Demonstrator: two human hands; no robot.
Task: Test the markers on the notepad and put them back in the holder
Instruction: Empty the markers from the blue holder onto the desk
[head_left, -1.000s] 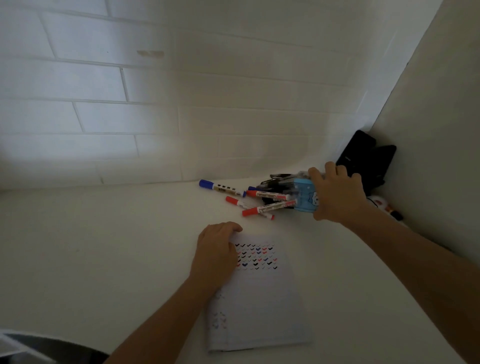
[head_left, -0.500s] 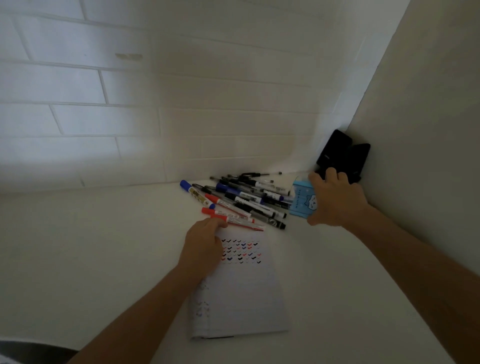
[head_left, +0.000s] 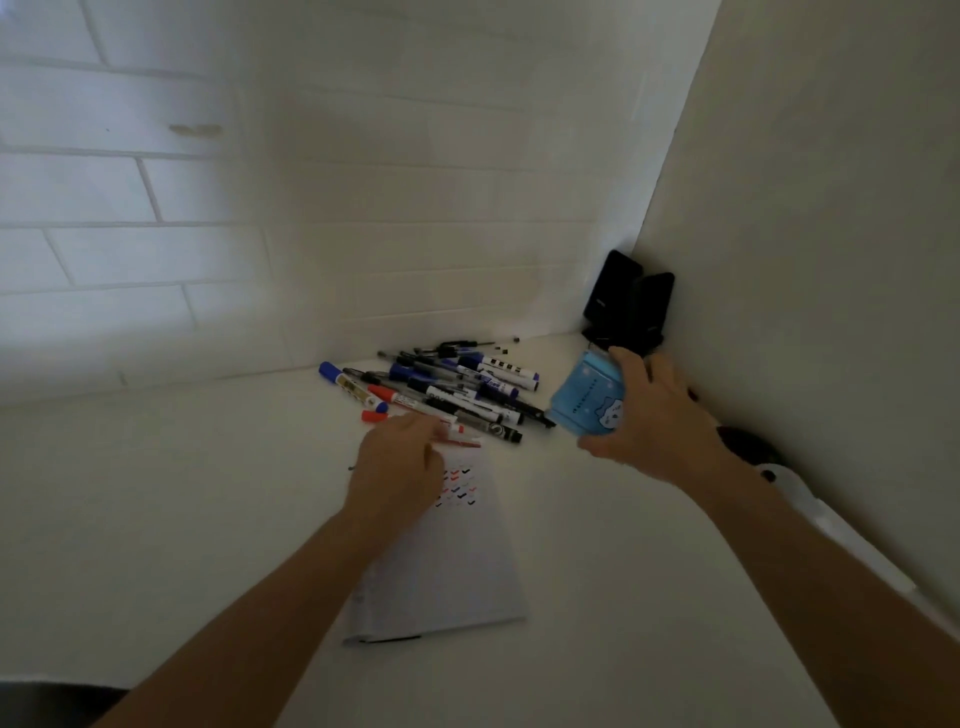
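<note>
Markers (head_left: 441, 389) spill beside the notepad (head_left: 441, 566).
Right hand (head_left: 654, 421) grips the tilted holder (head_left: 587, 400) — emptied for testing; left hand (head_left: 395, 467) pinches a red marker (head_left: 462, 439).

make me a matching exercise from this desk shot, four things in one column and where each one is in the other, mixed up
Things:
1. blue holder
2. notepad
3. pile of markers
4. black objects

Places:
A. leaning in the corner where the walls meet
B. loose on the desk by the tiled wall
C. gripped in the right hand
D. flat on the desk, partly under the left hand

Pairs: 1-C, 2-D, 3-B, 4-A
</note>
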